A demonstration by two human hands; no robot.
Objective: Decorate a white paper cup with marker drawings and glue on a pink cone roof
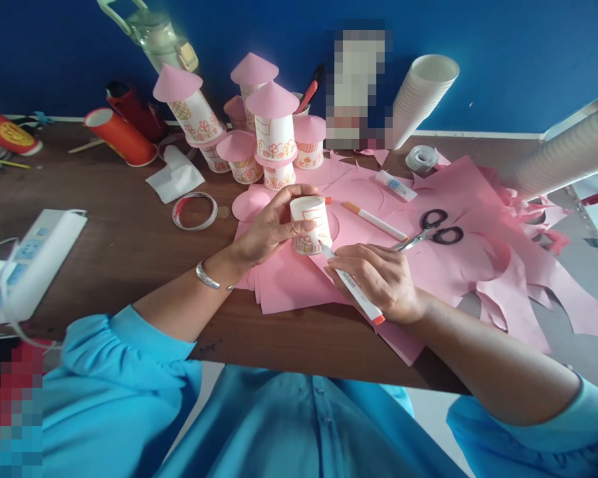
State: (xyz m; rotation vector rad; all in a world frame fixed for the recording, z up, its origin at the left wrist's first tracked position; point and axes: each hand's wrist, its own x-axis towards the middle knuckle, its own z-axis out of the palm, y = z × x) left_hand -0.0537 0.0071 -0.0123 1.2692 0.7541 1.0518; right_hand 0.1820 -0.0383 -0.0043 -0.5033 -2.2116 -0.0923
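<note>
A white paper cup point(309, 226), upside down with orange and red drawings of flowers near its rim, is held by my left hand point(274, 229), fingers wrapped round its left side and top. My right hand point(379, 275) grips a white marker point(353, 290) with an orange-red end. The marker's tip meets the lower right of the cup. Under both lie sheets of pink paper point(289, 285). Behind the cup stand several decorated cups with pink cone roofs point(272, 99). An orange-capped marker point(376, 221) rests on the paper to the right.
Scissors point(431, 229) and a glue stick point(397, 186) lie on the pink paper. A tape roll point(195, 211), a tissue point(175, 175) and a red cup point(121, 137) are left. Stacked white cups point(423, 96) lean at the back; a power strip point(34, 262) lies far left.
</note>
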